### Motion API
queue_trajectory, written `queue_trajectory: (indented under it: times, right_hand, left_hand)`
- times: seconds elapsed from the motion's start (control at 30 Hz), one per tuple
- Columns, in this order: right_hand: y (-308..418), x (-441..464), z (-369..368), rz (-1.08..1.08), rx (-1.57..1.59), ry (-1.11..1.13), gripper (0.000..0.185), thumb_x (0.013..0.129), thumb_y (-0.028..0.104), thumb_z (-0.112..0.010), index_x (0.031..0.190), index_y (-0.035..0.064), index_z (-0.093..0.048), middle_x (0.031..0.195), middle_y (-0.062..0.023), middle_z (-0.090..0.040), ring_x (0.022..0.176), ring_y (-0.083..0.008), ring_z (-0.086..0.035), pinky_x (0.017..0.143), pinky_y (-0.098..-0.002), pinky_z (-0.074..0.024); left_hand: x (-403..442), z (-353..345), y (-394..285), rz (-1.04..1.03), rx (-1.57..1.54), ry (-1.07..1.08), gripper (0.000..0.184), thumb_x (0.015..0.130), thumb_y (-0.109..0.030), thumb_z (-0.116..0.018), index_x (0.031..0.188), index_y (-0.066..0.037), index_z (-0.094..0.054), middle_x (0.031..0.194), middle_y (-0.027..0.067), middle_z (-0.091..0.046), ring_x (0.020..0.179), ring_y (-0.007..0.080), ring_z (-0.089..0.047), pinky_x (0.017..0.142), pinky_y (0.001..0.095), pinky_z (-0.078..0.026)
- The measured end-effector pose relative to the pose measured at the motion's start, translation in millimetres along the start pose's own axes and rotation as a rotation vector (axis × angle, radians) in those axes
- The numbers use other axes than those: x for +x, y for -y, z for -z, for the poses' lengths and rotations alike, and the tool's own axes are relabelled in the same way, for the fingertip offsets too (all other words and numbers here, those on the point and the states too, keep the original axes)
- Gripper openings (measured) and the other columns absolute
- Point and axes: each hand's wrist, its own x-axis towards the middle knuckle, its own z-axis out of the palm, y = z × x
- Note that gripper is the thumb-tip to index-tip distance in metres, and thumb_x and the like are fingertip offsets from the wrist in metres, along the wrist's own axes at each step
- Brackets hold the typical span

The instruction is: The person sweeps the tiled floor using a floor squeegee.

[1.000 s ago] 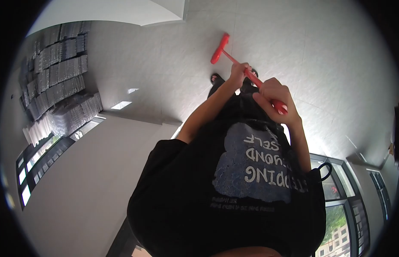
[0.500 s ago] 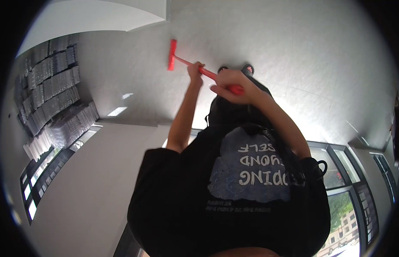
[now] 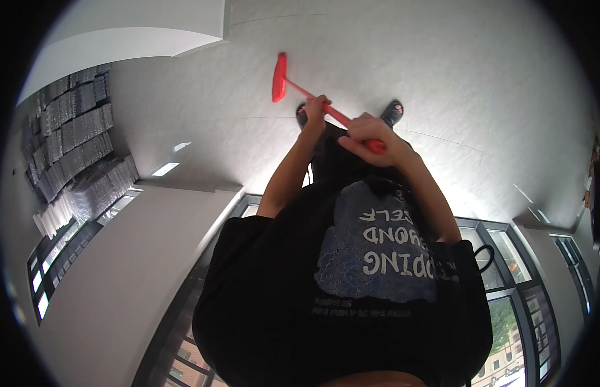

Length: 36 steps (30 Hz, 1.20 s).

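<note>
A red broom [image 3: 280, 79] with a red handle slants across the floor in front of me, its head up and to the left. My left hand [image 3: 317, 108] is closed round the middle of the handle. Nearer my body, my right hand [image 3: 372, 137] wraps the thick upper end, and the red tip shows beside its fingers. The broom head lies over the grey floor [image 3: 203, 97], a little beyond my left foot; whether the bristles touch the floor cannot be told.
My feet in dark sandals [image 3: 393, 113] stand apart below the handle. Wrapped stacks [image 3: 77, 129] line the left side. A white wall edge [image 3: 203, 39] juts in at the upper left. Windows [image 3: 506, 322] are at the lower right, and a pale wall [image 3: 126, 251] at the lower left.
The broom head swung left, then came back slightly right, and both hands moved with it. My feet are now farther apart. Both hands have kept hold of the handle.
</note>
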Motion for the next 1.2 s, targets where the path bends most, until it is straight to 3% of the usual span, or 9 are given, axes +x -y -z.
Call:
queue_trajectory:
  times: [0.27,0.4,0.5,0.57,0.6,0.7,0.77,0.9,1.2]
  right_hand:
    - [41.8,-87.3,137.0,-0.150,0.012,-0.194,0.026,0.079,0.004,-0.070,0.061,0.0036,-0.051,0.056,-0.0072,-0.049,0.055,-0.0219,-0.049,0.056,-0.0330,-0.0375]
    - [50.3,-72.0,135.3,-0.023,0.047,-0.197,0.024,0.079,0.000,-0.068,0.062,0.0026,-0.051,0.059,-0.0079,-0.051,0.058,-0.0240,-0.050,0.058,-0.0351,-0.0391]
    - [35.1,-37.0,115.5,0.065,0.056,-0.086,0.032,0.081,0.011,-0.071,0.061,0.0075,-0.045,0.056,-0.0068,-0.046,0.055,-0.0242,-0.049,0.055,-0.0350,-0.0382]
    - [23.2,-1.9,98.1,0.127,0.180,-0.098,0.030,0.084,0.014,-0.069,0.063,0.0058,-0.049,0.058,-0.0084,-0.049,0.052,-0.0233,-0.049,0.051,-0.0336,-0.0389]
    - [6.7,17.2,84.5,0.149,0.234,-0.105,0.029,0.086,0.014,-0.067,0.065,0.0031,-0.052,0.060,-0.0089,-0.051,0.052,-0.0206,-0.048,0.052,-0.0322,-0.0394]
    - [-60.6,58.1,55.4,0.058,0.161,-0.049,0.023,0.088,0.012,-0.065,0.069,0.0000,-0.059,0.062,-0.0083,-0.056,0.057,-0.0143,-0.047,0.056,-0.0304,-0.0412]
    - [-85.8,67.9,47.5,0.037,0.233,-0.147,0.015,0.088,0.012,-0.065,0.079,0.0004,-0.067,0.068,-0.0089,-0.062,0.061,-0.0128,-0.051,0.060,-0.0294,-0.0439]
    - [-106.1,41.2,67.6,-0.019,0.197,-0.220,0.012,0.089,0.009,-0.065,0.096,0.0012,-0.069,0.079,-0.0077,-0.068,0.067,-0.0142,-0.058,0.065,-0.0278,-0.0474]
    - [-34.5,-163.8,160.6,-0.199,0.005,-0.322,0.008,0.086,0.000,-0.063,0.093,-0.0037,-0.065,0.074,-0.0099,-0.061,0.063,-0.0139,-0.055,0.059,-0.0268,-0.0421]
  left_hand:
    - [-67.8,-172.1,-1.2,0.126,-0.015,0.160,0.009,0.072,-0.012,-0.062,0.066,-0.005,-0.059,0.068,0.0022,-0.051,0.069,0.0149,-0.053,0.069,0.0326,-0.046]
    - [-66.5,-155.8,-3.4,0.115,-0.239,0.120,0.013,0.066,-0.006,-0.069,0.065,-0.004,-0.056,0.064,0.0029,-0.051,0.060,0.0143,-0.054,0.054,0.0282,-0.040]
    - [-39.0,-90.9,-8.7,-0.037,-0.239,0.268,0.012,0.079,-0.011,-0.066,0.080,0.001,-0.064,0.082,0.0062,-0.061,0.075,0.0177,-0.059,0.066,0.0321,-0.048]
    - [34.3,-22.8,9.0,-1.131,0.678,0.329,0.014,0.079,-0.013,-0.064,0.080,0.001,-0.064,0.080,0.0064,-0.061,0.068,0.0177,-0.058,0.059,0.0293,-0.048]
    - [107.4,26.6,34.7,-0.323,0.155,0.180,0.013,0.077,-0.012,-0.063,0.079,0.001,-0.064,0.078,0.0045,-0.060,0.064,0.0177,-0.057,0.057,0.0299,-0.048]
    - [135.1,53.0,-26.8,-0.222,0.160,0.039,0.016,0.081,-0.016,-0.060,0.089,-0.004,-0.062,0.080,0.0114,-0.059,0.068,0.0176,-0.057,0.055,0.0282,-0.048]
    - [116.9,21.8,-74.8,0.224,-0.221,-0.022,0.023,0.085,-0.018,-0.055,0.107,-0.008,-0.056,0.085,0.0118,-0.061,0.078,0.0191,-0.058,0.068,0.0344,-0.051]
    - [96.1,-35.7,-58.7,-0.212,0.204,0.334,0.018,0.084,-0.026,-0.057,0.097,-0.015,-0.058,0.088,0.0039,-0.060,0.087,0.0164,-0.057,0.084,0.0388,-0.047]
    - [16.0,-236.8,86.5,0.175,0.302,0.265,0.009,0.077,-0.020,-0.064,0.079,-0.013,-0.059,0.082,0.0062,-0.050,0.088,0.0128,-0.054,0.072,0.0347,-0.053]
